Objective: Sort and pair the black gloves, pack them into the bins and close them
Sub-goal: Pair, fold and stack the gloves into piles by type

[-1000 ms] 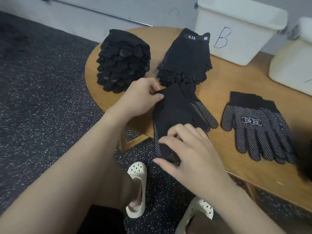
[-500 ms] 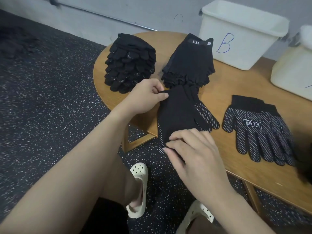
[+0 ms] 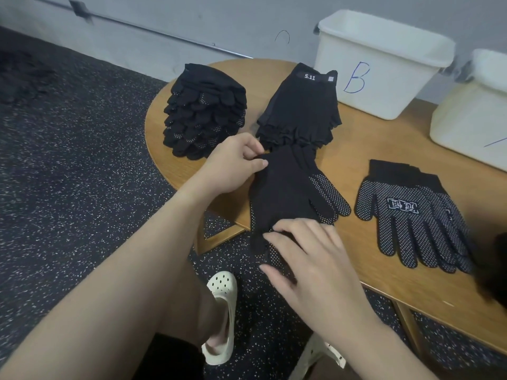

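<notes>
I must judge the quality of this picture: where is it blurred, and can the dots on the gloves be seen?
Head view: even, soft light, no glare; the dots on the glove pair at right are sharp; a dark shape at the right edge is blurred; the wide lens bends the table edge and tilts bin B.

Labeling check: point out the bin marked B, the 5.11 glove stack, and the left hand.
bin marked B (image 3: 384,78), head view, front wall.
5.11 glove stack (image 3: 299,111), head view, top glove's back.
left hand (image 3: 233,163), head view, knuckles.

A rounded wooden surface (image 3: 365,272) is seen under the fingers, a dark speckled floor (image 3: 82,187) below them, two cream perforated clogs (image 3: 220,319) nearer, a grey wall (image 3: 192,20) beyond
</notes>
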`<act>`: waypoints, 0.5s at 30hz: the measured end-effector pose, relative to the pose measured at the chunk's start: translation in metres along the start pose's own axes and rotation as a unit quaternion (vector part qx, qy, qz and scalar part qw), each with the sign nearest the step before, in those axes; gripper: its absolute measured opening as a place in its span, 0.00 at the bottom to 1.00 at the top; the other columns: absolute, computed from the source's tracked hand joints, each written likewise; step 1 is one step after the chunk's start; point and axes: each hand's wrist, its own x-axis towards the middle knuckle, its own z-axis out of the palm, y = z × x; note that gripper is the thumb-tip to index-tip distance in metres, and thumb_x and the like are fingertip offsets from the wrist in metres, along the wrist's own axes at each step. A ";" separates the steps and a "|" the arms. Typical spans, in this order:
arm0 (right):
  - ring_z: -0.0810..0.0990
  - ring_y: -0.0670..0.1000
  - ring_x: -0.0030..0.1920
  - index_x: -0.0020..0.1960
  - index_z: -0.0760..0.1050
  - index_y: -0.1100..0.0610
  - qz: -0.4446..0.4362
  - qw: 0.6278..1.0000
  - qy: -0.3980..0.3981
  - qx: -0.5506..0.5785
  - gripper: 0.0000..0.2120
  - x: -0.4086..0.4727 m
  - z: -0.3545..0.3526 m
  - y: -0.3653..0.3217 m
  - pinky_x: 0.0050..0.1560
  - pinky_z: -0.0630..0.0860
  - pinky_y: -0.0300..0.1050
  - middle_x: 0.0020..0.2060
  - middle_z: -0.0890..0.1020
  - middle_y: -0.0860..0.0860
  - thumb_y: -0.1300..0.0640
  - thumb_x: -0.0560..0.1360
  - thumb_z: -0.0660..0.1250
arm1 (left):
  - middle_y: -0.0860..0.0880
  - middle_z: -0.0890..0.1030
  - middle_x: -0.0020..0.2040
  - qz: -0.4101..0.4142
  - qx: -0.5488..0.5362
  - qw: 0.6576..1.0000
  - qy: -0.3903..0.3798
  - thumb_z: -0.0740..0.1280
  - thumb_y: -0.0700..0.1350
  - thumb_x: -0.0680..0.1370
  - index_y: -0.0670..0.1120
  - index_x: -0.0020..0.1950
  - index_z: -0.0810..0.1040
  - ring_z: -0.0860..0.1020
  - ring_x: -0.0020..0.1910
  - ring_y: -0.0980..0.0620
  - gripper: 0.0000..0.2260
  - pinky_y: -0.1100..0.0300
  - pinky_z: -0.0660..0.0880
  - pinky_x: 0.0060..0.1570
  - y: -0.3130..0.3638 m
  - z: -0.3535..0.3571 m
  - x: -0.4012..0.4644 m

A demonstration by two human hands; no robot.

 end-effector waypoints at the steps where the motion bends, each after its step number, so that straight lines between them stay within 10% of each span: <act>1: 0.75 0.52 0.61 0.63 0.79 0.54 0.012 1.000 0.000 -0.010 0.18 -0.003 -0.002 0.002 0.64 0.68 0.49 0.59 0.77 0.48 0.47 0.76 0.71 | 0.48 0.84 0.47 -0.001 -0.006 1.000 -0.002 0.74 0.46 0.79 0.52 0.51 0.79 0.82 0.44 0.50 0.05 0.51 0.79 0.55 0.000 -0.001 0.000; 15: 0.82 0.51 0.59 0.54 0.86 0.55 0.032 0.996 0.077 0.001 0.11 -0.020 -0.001 0.010 0.59 0.78 0.50 0.55 0.85 0.49 0.51 0.81 0.67 | 0.51 0.83 0.40 0.004 -0.020 1.000 0.016 0.73 0.49 0.80 0.49 0.45 0.80 0.79 0.34 0.57 0.06 0.60 0.74 0.41 -0.007 0.001 -0.001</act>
